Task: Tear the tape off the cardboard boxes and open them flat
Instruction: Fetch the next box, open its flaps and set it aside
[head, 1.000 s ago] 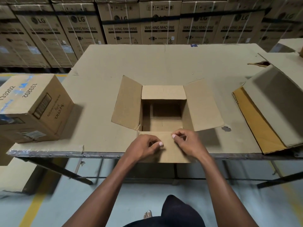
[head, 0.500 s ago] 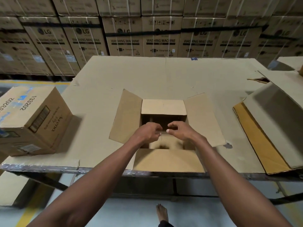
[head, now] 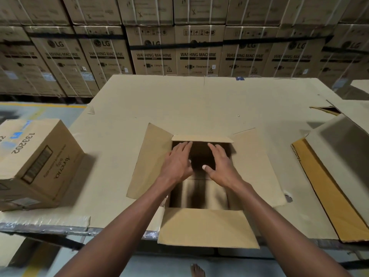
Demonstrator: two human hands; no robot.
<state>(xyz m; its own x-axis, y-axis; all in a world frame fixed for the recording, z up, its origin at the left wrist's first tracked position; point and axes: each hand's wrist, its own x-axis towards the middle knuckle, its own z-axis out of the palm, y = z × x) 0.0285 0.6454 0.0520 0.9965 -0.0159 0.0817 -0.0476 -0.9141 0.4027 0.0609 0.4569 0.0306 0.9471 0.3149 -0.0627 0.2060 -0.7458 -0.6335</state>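
Observation:
An open cardboard box (head: 207, 226) stands at the near edge of the table, its four top flaps spread outward. Both my hands reach over its opening with fingers straight and spread. My left hand (head: 176, 163) hovers by the left inner wall, its fingertips near the far flap (head: 201, 138). My right hand (head: 220, 165) is beside it, just right of centre, palm down. Neither hand holds anything. The box's inside is dark and blurred. No tape is visible on it.
A closed box marked 133202 (head: 38, 162) sits on the table's left edge. Flattened cardboard (head: 337, 176) is stacked at the right. A cardboard sheet covers the table (head: 199, 102). Stacked washing-machine cartons (head: 197, 50) form a wall behind. My bare foot (head: 196, 270) is below.
My hands left the near flap, which now lies folded outward, and moved forward over the opening. Their pinched fingers have spread straight.

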